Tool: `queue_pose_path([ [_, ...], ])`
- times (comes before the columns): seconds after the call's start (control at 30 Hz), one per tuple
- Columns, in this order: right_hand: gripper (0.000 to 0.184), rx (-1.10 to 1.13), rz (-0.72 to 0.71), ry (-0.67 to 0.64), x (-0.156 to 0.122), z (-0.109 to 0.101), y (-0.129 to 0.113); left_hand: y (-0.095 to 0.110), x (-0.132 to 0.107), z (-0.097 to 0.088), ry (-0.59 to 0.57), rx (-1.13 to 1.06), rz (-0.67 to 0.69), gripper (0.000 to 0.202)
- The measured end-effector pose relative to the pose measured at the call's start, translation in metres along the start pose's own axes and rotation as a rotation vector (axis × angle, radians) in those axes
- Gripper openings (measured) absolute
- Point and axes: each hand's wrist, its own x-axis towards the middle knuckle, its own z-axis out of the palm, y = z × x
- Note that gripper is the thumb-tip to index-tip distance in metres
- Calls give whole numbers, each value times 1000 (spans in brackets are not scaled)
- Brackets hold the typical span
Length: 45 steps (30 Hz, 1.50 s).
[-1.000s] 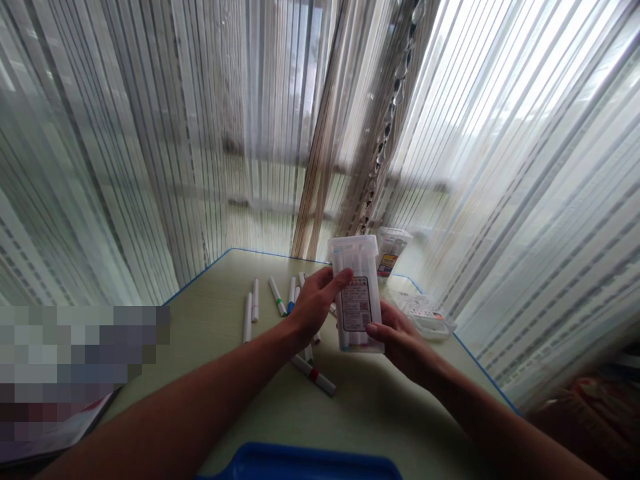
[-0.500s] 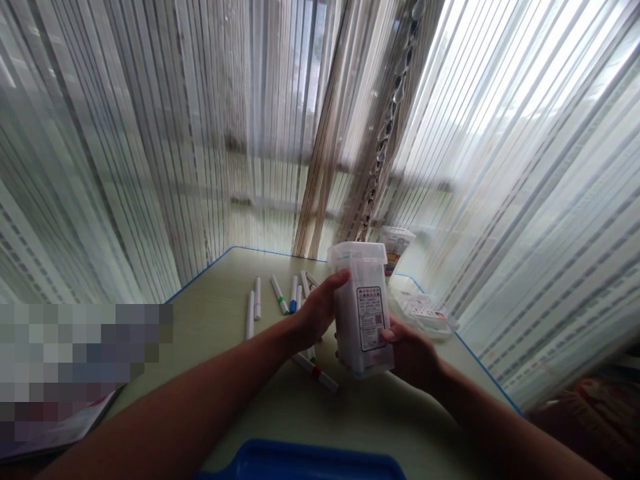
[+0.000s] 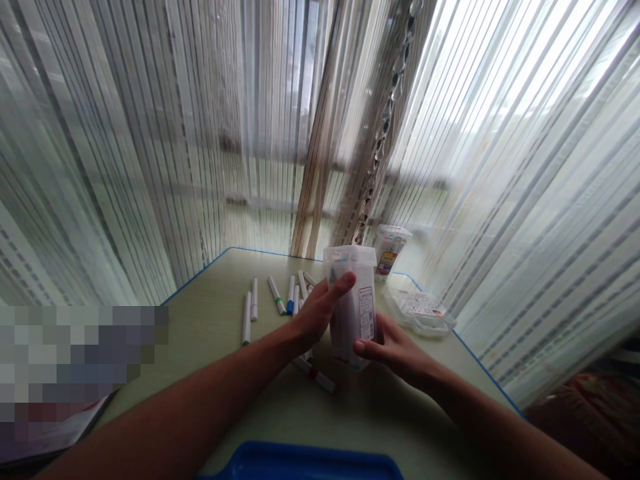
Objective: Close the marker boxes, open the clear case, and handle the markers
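Between my hands is a translucent plastic marker case (image 3: 345, 320), held nearly upright above the table, its lid on top and a printed label on its right face. My left hand (image 3: 320, 310) is closed around the left side, thumb across the front. Lower down, my right hand (image 3: 393, 343) grips the right side with its thumb on the front face. Pale shapes show dimly through the plastic. Several white markers (image 3: 247, 319) lie to the left and behind my left hand; one marker with a red band (image 3: 315, 375) rests below it, and one with a blue end (image 3: 291, 297) lies farther back.
A second plastic case (image 3: 393, 250) stands at the back right. Near the right edge lies a flat clear box (image 3: 423, 312). A blue tray-like object (image 3: 315, 461) sits at the table's (image 3: 200, 360) front. Striped string curtains (image 3: 270, 133) hang behind the blue-edged table.
The case has turned in my hands, so its label now faces more to the right, and it has shifted slightly left. My right thumb has moved left onto the front.
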Motion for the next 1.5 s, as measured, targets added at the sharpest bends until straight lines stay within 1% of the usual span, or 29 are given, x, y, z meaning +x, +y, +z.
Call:
queue_pose_path([
  [0.07,57,-25,4,8,0,0,1,1,-1,2,6,49,-1,55],
  [0.27,65,-116,-67,44,2,0,3,-5,2,1,38,136,22,54],
  [0.37,64,-108,-89,57,1,0,1,-8,3,0,54,171,42,53],
  [0.47,66,-82,-95,90,0,1,-1,-6,2,0,94,233,56,52],
  [0.5,67,-71,-91,92,-1,1,-1,-5,1,0,92,244,50,52],
  [0.67,69,5,-51,16,-4,1,-3,-1,-1,-2,-31,181,-19,50],
  [0.73,70,23,-56,-5,-5,1,-4,-2,-1,-2,-59,168,-12,47],
  [0.83,70,28,-71,-5,-6,0,-4,-3,0,-3,-80,187,36,42],
  [0.97,68,17,-70,-9,-6,-3,-1,-5,0,-2,-50,211,99,44],
  [1.07,65,0,-95,-16,-5,-5,1,-6,-1,-1,-26,258,126,46],
  [1.27,57,-66,-138,2,-1,-5,0,-7,-4,1,3,388,154,50],
  [1.4,51,-136,-131,14,0,-6,0,-11,-4,-1,0,435,158,50],
  [1.5,50,-227,-115,23,-1,-9,1,-14,-4,-3,8,508,161,49],
])
